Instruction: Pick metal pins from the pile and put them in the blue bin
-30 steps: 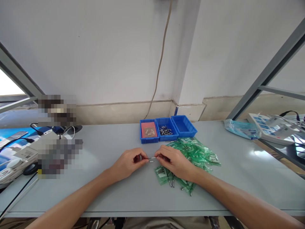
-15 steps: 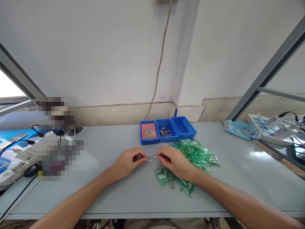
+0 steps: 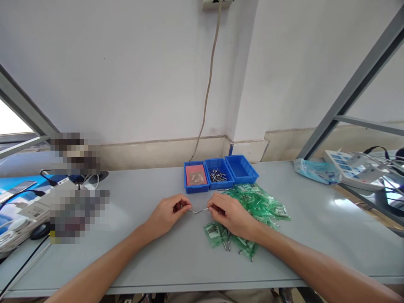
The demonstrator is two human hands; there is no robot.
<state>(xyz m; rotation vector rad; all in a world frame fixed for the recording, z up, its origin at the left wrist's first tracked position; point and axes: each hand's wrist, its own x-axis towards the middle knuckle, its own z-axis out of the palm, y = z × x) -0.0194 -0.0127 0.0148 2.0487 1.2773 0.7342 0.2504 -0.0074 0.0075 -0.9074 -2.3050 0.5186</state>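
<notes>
My left hand [image 3: 167, 212] is closed in a pinch at a small metal pin [image 3: 192, 211], which shows just past the fingertips. My right hand [image 3: 229, 213] pinches a thin metal rod [image 3: 202, 210] that slants down to the left. The rod's tip meets the pin's end, or lies very close to it, low over the grey table. Whether the two are joined is too small to tell. Behind and below my right hand lie several green plastic bags [image 3: 259, 202], with metal pins in or sticking out of some.
Beyond the hands stand three blue bins: one with a pink sheet and small clear bag [image 3: 196, 189], one with metal pins [image 3: 219, 185], one bare [image 3: 242, 179]. A blue plastic packet [image 3: 317, 171] and power strip [image 3: 355, 170] lie right; cables and devices [image 3: 38, 204] lie left.
The rod was nearly level between both hands; now it slants down from my right hand, and the short pin shows at my left fingertips. The view has shifted slightly.
</notes>
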